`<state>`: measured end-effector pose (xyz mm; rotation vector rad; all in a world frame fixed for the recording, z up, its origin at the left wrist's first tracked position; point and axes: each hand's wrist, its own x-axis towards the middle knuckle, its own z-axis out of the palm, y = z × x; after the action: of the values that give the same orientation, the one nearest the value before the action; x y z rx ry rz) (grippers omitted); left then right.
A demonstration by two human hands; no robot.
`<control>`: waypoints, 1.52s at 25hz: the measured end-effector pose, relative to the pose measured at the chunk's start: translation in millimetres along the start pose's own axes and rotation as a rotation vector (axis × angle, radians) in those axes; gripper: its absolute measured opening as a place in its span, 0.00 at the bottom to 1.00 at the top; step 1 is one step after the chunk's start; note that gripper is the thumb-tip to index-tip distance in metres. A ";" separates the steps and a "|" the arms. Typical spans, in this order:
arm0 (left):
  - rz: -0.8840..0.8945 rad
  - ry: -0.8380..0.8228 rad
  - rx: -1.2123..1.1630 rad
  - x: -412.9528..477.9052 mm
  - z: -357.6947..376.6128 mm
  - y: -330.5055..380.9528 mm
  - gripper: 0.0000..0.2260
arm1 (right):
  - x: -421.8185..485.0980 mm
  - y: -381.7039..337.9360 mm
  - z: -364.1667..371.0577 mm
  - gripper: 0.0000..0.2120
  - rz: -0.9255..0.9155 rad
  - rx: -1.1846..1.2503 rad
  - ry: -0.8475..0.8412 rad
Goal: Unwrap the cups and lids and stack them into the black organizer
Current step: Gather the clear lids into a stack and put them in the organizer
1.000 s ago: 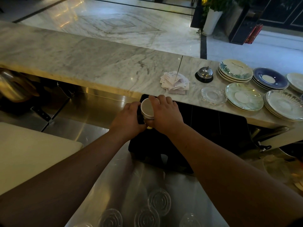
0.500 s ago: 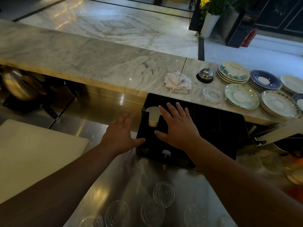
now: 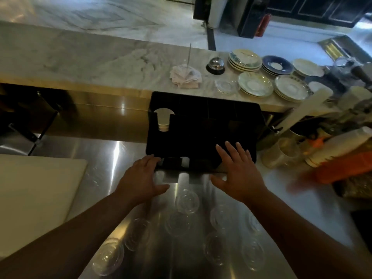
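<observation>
The black organizer (image 3: pixel 203 127) stands on the steel counter against the marble bar. A stack of white paper cups (image 3: pixel 163 120) sits in its far left slot. My left hand (image 3: pixel 141 178) hovers open at the organizer's front left corner, empty. My right hand (image 3: pixel 238 170) is spread open over its front right edge, also empty. Several clear plastic lids (image 3: pixel 187 200) lie flat on the steel counter in front of me, below both hands. A wrapped sleeve of white cups (image 3: pixel 338 146) lies on its side at the right.
A white cutting board (image 3: pixel 34 198) lies at the left. On the marble bar (image 3: pixel 80 63) stand a receipt spike (image 3: pixel 186 77), a service bell (image 3: pixel 215 65) and stacks of saucers (image 3: pixel 255 83). Clear plastic cups (image 3: pixel 279 156) and orange packaging (image 3: pixel 346 170) crowd the right side.
Both hands let go of the cup stack in the left slot and drew back toward me to the organizer's front edge. The view has tilted down and right.
</observation>
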<state>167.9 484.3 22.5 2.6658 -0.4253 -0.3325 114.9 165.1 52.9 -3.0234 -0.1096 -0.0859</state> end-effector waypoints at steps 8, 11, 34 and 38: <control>0.009 -0.145 0.080 -15.1 72.5 63.3 0.43 | -112.5 87.2 36.7 0.43 0.199 0.063 -0.169; -0.012 -0.216 0.122 -12.0 94.5 78.3 0.44 | -142.9 113.4 47.6 0.43 0.278 0.107 -0.233; -0.045 -0.268 0.163 4.4 138.3 112.7 0.31 | -194.0 165.5 94.5 0.49 0.408 0.179 -0.339; -0.051 -0.235 0.167 8.3 138.6 125.1 0.41 | -196.9 177.6 91.0 0.45 0.355 0.145 -0.327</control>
<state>104.6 322.6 -46.5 2.8144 -0.4752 -0.6576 -63.0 -13.7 -69.3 -2.8318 0.3757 0.4262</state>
